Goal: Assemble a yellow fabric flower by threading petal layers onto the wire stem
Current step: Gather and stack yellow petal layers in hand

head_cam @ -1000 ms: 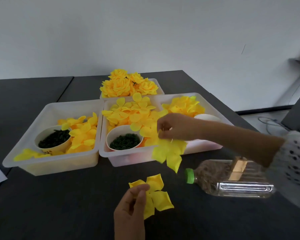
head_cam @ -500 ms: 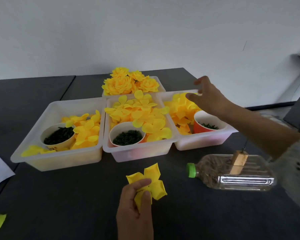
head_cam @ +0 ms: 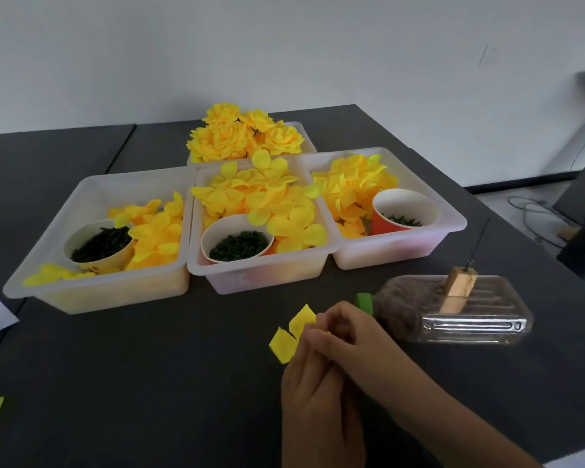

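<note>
Low at the table's near edge, your left hand (head_cam: 313, 396) and right hand (head_cam: 348, 336) pinch one yellow petal layer (head_cam: 293, 334) together. Bare tabletop (head_cam: 149, 366) spreads leftward; the bottle (head_cam: 453, 310) lies just right, the wire stem (head_cam: 477, 244) standing upright from it, trays (head_cam: 260, 275) beyond.

bins (head_cam: 260, 278) ahead, bottle (head_cam: 453, 312) right, bare table (head_cam: 149, 383) left

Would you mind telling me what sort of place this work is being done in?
Probably a craft assembly workstation: a dark table against a plain wall, white bins sorted with yellow petal layers, cups of green parts, and finished flowers behind.
</note>
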### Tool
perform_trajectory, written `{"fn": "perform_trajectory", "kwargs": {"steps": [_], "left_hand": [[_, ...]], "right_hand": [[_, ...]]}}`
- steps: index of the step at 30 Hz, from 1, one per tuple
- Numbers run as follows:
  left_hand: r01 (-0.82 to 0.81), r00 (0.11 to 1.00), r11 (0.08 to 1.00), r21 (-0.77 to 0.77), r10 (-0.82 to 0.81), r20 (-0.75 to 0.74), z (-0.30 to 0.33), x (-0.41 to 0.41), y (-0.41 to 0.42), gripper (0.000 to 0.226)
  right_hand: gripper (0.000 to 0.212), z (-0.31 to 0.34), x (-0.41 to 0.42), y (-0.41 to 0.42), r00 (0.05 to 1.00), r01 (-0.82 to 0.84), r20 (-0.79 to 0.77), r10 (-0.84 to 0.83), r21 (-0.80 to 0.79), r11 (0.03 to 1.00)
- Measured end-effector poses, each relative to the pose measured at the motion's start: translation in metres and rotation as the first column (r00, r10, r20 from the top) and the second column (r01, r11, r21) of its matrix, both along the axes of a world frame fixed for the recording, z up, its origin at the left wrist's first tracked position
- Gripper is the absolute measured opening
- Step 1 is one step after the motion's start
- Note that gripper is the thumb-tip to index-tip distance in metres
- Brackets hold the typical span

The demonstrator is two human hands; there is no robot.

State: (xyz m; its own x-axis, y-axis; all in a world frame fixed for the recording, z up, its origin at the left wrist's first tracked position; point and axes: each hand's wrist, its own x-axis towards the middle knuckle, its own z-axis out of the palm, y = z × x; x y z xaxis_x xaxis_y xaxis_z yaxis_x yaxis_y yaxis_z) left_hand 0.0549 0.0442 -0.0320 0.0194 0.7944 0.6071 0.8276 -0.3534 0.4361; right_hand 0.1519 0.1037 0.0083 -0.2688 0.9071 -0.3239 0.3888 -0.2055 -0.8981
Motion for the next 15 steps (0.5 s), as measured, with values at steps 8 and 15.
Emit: {"fn": "perform_trajectory", "kwargs": {"steps": [8, 15], "left_hand": [[0.220, 0.832, 0.965, -0.139, -0.111, 0.544, 0.007, 0.001, -0.007, 0.022], [0.098, 0.651, 0.949, -0.298, 0.166, 0.741, 0.000, -0.011, 0.000, 0.029]], "right_hand": [[0.028, -0.014, 0.016, -0.013, 0.679, -0.081, -0.649, -0.343, -0.530, 0.844], [0.030, -0.032, 0.021, -0.021, 0.782, 0.008, -0.564, -0.266, -0.418, 0.908]]}}
